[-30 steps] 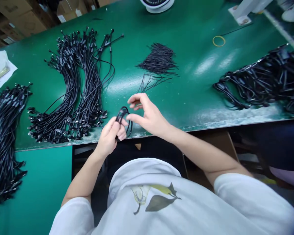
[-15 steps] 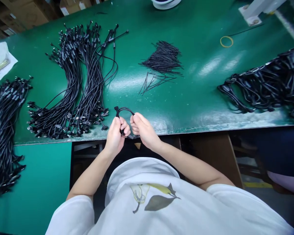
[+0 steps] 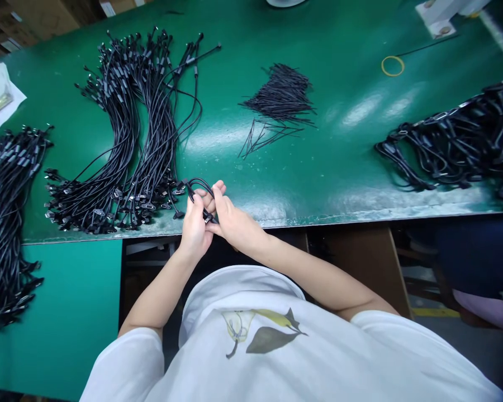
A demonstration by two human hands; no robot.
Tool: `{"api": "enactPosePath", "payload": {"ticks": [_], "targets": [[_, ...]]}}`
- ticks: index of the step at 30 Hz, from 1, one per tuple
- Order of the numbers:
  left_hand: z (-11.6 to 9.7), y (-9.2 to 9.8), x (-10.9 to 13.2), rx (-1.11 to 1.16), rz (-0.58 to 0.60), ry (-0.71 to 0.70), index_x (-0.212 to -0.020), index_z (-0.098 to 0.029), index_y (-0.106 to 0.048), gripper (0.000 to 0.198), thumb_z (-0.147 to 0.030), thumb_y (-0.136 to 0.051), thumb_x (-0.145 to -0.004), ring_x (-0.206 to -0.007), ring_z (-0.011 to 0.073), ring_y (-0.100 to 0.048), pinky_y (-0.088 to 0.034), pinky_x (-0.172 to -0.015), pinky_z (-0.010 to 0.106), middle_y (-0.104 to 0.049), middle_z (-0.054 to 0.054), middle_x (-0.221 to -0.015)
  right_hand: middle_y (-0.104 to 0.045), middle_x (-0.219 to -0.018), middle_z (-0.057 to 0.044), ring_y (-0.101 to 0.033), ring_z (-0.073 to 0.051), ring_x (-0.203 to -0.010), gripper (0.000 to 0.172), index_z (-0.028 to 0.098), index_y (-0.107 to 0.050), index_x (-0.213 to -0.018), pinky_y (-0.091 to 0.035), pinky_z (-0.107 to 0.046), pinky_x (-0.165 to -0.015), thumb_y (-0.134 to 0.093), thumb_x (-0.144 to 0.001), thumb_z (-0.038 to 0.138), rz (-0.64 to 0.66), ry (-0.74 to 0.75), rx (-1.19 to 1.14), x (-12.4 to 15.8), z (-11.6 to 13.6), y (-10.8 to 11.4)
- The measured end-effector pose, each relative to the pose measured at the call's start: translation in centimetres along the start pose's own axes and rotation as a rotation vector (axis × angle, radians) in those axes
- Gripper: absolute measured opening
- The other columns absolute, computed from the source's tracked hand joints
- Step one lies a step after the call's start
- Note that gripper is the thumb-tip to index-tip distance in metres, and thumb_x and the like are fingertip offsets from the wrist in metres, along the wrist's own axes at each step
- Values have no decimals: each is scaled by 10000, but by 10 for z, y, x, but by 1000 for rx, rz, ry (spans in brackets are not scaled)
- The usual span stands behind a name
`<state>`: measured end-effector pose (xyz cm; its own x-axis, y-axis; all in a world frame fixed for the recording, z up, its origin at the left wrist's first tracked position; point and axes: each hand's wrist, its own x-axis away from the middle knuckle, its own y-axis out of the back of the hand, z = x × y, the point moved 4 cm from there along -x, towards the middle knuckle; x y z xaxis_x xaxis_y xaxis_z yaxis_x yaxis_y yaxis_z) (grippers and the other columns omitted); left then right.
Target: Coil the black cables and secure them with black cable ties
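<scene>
A black cable (image 3: 201,183), bent into a small loop, is held between my two hands at the table's front edge. My left hand (image 3: 195,223) is closed on the loop's left side, with a connector end showing near its palm. From the right, my right hand (image 3: 235,222) grips the other side of the loop, its thumb and fingers close against the left hand. Just left of them, connector ends of a large pile of straight black cables (image 3: 151,139) lie on the green table. Beyond my hands is a heap of short thin black ties (image 3: 280,95).
More black cables (image 3: 12,178) lie in a bundle at the far left, by white paper (image 3: 2,95). Coiled black cables (image 3: 456,139) are piled at the right. A yellow ring (image 3: 393,66) and a white metal bracket (image 3: 438,19) are at the back right. Cardboard boxes (image 3: 46,19) stand behind.
My hands have come together, the right one moving left against the left. The cable loop has become smaller and tighter between them. The view has shifted slightly.
</scene>
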<state>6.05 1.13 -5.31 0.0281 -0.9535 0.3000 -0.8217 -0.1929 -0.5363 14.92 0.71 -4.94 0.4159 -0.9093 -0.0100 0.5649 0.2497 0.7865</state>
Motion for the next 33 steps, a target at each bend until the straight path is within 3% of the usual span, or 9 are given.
{"api": "enactPosePath", "payload": {"ticks": [3, 7, 12, 17, 19, 23, 28, 31, 33], "targets": [[3, 0, 1, -56, 51, 52, -1244, -227, -484, 351, -410, -531, -948, -1282, 221, -559, -372, -1112, 430, -670, 104, -1262, -495, -1353, -314, -654, -341, -1022, 872, -25, -169, -1521, -586, -379, -733, -495, -925, 521, 78, -7, 154, 1, 1, -3], [3, -2, 2, -128, 159, 138, -1238, -191, -531, 387, -388, -596, -911, -1308, 250, -533, -340, -1129, 431, -640, 126, -1307, -480, -1386, -302, -662, -303, -997, 798, -26, -224, -1509, -566, -333, -656, -454, -952, 497, 101, 46, 278, 8, 4, -2], [4, 3, 0, -190, 96, 148, -1021, -211, -509, 305, -399, -677, -849, -896, 180, -695, -522, -847, 332, -718, 26, -882, -685, -1011, -154, -642, -231, -858, 578, 80, -540, -1332, -500, -308, -727, -505, -931, 495, -27, 179, 285, 25, -2, 31], [4, -9, 1, -283, 245, 32, -961, -208, -485, 338, -462, -671, -839, -526, 78, -510, -512, -641, 247, -466, -96, -588, -646, -1064, -116, -596, -205, -950, 480, 157, -635, -1143, -461, -316, -843, -526, -906, 560, -291, 63, -133, 11, -25, 74], [8, -18, 7, -352, 371, 106, -925, -191, -496, 338, -477, -656, -845, -527, 82, -488, -513, -622, 255, -445, -86, -594, -637, -1087, -115, -601, -204, -947, 501, 137, -646, -1081, -470, -322, -837, -578, -856, 579, -148, 29, -338, -4, -28, 68], [9, -26, 20, -280, 523, 356, -806, -163, -511, 315, -421, -689, -832, -613, 91, -513, -544, -693, 289, -465, -47, -656, -654, -825, -36, -597, -127, -738, 345, 133, -652, -852, -470, -245, -683, -494, -915, 433, 156, -45, -801, -20, -30, 45], [9, -23, 27, -44, 491, 595, -978, -169, -587, 344, -402, -748, -782, -763, 135, -594, -577, -809, 391, -547, -8, -787, -663, -868, -40, -595, -91, -712, 263, 138, -612, -829, -419, -162, -505, -539, -889, 383, 133, -117, -1301, -17, -33, 36], [16, -18, 28, -34, 440, 630, -991, -147, -617, 487, -588, -663, -790, -602, 91, -526, -539, -578, 245, -511, -14, -718, -662, -818, -33, -565, -74, -610, 264, 142, -607, -862, -307, -143, -379, -540, -897, 395, 96, -127, -1350, -17, -35, 33], [20, -16, 26, -37, 389, 625, -942, -126, -626, 572, -678, -568, -802, -478, 49, -398, -390, -416, 152, -458, -30, -645, -664, -812, -29, -559, -70, -590, 267, 142, -616, -865, -332, -142, -390, -549, -895, 399, 63, -95, -1366, -18, -37, 32]]}}
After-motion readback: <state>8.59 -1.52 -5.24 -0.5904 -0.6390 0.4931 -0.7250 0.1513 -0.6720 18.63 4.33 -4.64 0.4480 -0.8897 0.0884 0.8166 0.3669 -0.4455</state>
